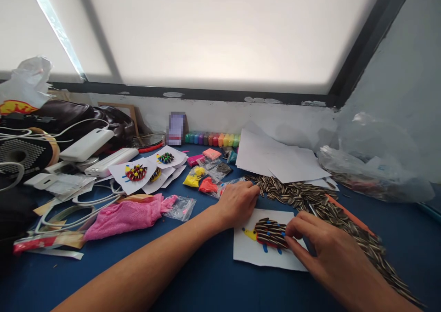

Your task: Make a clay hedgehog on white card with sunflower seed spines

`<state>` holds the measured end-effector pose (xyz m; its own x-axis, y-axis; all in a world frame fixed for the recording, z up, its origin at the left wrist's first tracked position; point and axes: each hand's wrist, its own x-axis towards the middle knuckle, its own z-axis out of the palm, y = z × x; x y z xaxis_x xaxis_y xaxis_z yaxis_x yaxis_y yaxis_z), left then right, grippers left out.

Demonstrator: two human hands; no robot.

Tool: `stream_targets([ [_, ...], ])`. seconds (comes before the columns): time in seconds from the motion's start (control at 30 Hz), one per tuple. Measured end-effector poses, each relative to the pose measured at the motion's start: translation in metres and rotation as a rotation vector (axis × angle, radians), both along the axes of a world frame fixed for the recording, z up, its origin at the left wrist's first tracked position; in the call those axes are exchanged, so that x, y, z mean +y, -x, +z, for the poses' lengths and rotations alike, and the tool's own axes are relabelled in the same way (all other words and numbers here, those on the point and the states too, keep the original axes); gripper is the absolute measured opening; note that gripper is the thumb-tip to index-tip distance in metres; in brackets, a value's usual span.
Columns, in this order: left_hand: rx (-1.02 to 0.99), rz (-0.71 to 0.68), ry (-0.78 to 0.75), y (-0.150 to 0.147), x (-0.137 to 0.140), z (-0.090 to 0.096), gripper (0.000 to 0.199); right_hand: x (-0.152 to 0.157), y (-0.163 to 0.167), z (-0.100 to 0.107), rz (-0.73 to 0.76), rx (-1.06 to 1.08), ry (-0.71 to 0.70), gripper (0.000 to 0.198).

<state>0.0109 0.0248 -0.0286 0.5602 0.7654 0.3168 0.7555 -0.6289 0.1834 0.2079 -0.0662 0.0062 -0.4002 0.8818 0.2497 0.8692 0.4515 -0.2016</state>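
Observation:
On the table lies a white paper card [246,252] bearing a hedgehog picture [270,234]. The hedgehog has a yellow clay face, blue clay feet, a red edge and a back of striped sunflower seeds dotted with blue clay. My right hand [324,241] pinches with thumb and index finger at the back's right end; what is between the fingertips is hidden. At the card's upper left corner rests my left hand [237,204], its fingers curled down. Whether it holds anything cannot be seen. Loose sunflower seeds [299,195] spread behind and to the right of both hands.
Small bags of yellow clay [194,176] and other colours lie left of the seeds. White paper sheets [272,153] stand behind. Finished hedgehog cards [129,176], a pink cloth [126,215], white cables [74,206] and power banks [86,145] crowd the left. A plastic bag [375,165] sits far right.

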Motion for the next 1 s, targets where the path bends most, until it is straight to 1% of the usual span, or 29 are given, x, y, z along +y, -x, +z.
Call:
stream_targets([
  [0.17,-0.001,-0.001,-0.003,0.0003,0.0003,-0.0006,0.021,0.0021,-0.0037,-0.0061,0.021,0.034,-0.026,0.012],
  [0.37,0.005,0.004,-0.012,0.0001,0.0002,-0.0007,0.021,0.0026,-0.0012,-0.0054,0.066,0.065,-0.014,0.015],
  [0.63,-0.005,-0.005,-0.018,0.0002,0.0012,-0.0020,0.021,0.0023,0.0010,-0.0074,0.067,0.085,-0.042,0.016],
  [1.0,-0.012,-0.005,0.004,0.0004,0.0005,-0.0007,0.021,0.0023,-0.0014,-0.0040,0.064,0.118,0.003,0.019],
])
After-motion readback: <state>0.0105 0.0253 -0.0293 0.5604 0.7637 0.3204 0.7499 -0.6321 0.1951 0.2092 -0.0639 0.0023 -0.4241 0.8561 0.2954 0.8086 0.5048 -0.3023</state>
